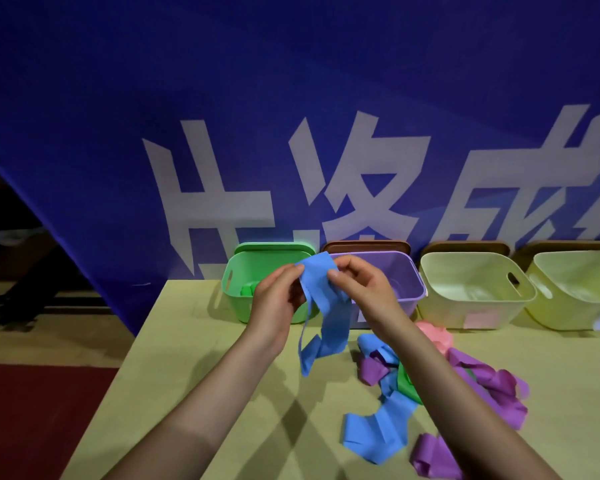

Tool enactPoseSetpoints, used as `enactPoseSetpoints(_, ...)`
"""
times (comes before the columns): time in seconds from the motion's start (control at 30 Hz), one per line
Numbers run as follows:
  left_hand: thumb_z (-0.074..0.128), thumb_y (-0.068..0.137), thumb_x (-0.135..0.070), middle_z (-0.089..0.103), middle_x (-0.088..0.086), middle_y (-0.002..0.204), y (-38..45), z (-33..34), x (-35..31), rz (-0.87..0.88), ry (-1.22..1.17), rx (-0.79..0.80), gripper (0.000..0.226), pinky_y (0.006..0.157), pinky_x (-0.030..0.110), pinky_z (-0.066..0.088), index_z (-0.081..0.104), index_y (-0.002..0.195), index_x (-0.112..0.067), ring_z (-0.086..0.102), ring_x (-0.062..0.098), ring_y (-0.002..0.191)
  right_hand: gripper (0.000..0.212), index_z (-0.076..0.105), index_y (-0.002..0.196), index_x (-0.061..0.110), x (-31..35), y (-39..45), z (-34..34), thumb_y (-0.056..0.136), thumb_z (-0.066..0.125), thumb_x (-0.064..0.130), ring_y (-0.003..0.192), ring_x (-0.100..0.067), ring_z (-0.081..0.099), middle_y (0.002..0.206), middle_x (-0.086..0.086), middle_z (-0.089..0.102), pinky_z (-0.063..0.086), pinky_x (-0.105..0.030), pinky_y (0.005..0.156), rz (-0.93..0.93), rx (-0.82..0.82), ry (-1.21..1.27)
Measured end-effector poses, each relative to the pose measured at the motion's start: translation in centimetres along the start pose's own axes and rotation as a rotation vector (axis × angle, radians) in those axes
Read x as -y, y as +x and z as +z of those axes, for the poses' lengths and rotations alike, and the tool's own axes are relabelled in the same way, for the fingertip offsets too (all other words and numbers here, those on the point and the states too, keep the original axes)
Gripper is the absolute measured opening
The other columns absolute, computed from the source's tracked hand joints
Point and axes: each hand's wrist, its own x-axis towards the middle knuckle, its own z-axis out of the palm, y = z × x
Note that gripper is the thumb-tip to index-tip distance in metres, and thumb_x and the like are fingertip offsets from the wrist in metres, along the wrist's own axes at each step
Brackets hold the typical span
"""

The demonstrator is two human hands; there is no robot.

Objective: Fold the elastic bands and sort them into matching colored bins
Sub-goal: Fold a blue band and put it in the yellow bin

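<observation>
Left hand [278, 296] and right hand [361, 285] both pinch blue band [326, 306]; tails hang below the grip, green bin [236, 271] just behind.

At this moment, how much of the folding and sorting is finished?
Early on. Done: one green piece lies in the green bin. In hand: the left hand and right hand pinch a blue band, unfolded and dangling. Left: a pile of bands on the table.

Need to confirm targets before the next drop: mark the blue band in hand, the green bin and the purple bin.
blue band [326, 303]: head view, on the strip hanging below the hands.
green bin [238, 277]: head view, left wall.
purple bin [400, 275]: head view, inner back wall.
</observation>
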Motion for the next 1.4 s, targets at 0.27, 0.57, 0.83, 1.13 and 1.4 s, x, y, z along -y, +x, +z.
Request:
enactPoseSetpoints(0.27,0.050,0.096,-0.015,0.066,0.003,0.077,2.0,-0.4,-2.1,-0.060,-0.177,-0.053,0.015,0.064,0.022,0.054,0.062,0.092,-0.008,0.063,0.012,0.072,0.024,0.066,0.092,0.011,-2.9,-1.8,1.3,0.072,0.069,0.024,0.064,-0.010,0.062,0.074,0.002,0.069,0.048,-0.022,0.062,0.270,0.131,0.063)
enactPoseSetpoints(0.57,0.052,0.094,-0.015,0.055,0.000,0.077,3.9,-4.0,-3.4,0.023,-0.291,-0.214,0.013,0.069,0.024,0.045,0.055,0.081,-0.015,0.052,0.012,0.074,0.029,0.065,0.101,0.008,-7.2,-2.0,-0.3,0.075,0.066,0.019,0.071,-0.013,0.055,0.084,-0.003,0.063,0.043,-0.021,0.059,0.414,0.252,-0.223)
enactPoseSetpoints(0.83,0.051,0.096,-0.014,0.067,0.000,0.087,4.3,-3.3,-2.4,0.021,-0.275,-0.186,0.010,0.073,0.026,0.051,0.060,0.091,-0.013,0.064,0.011,0.080,0.019,0.059,0.100,0.001,-11.1,-1.3,-2.8,0.085,0.059,0.012,0.065,-0.015,0.052,0.078,-0.005,0.057,0.044,-0.026,0.054,0.502,0.123,-0.638)
enactPoseSetpoints(1.13,0.048,0.098,-0.013,0.066,0.002,0.098,7.1,-4.7,-1.2,-0.089,-0.371,-0.286,0.011,0.075,0.026,0.051,0.059,0.099,-0.010,0.063,0.013,0.090,0.008,0.065,0.087,-0.002,-11.4,-0.1,-5.2,0.089,0.058,-0.006,0.068,-0.015,0.067,0.081,-0.014,0.066,0.055,-0.018,0.066,0.607,-0.085,-0.011)
enactPoseSetpoints(1.4,0.049,0.098,-0.010,0.061,0.007,0.120,9.4,-7.7,0.7,-0.192,-0.363,-0.448,0.009,0.088,0.027,0.048,0.057,0.095,-0.008,0.060,0.018,0.111,0.046,0.073,0.066,0.007,-8.7,-0.1,-6.5,0.097,0.039,0.011,0.057,-0.016,0.064,0.067,-0.006,0.068,0.048,-0.023,0.047,0.566,-0.110,0.568)
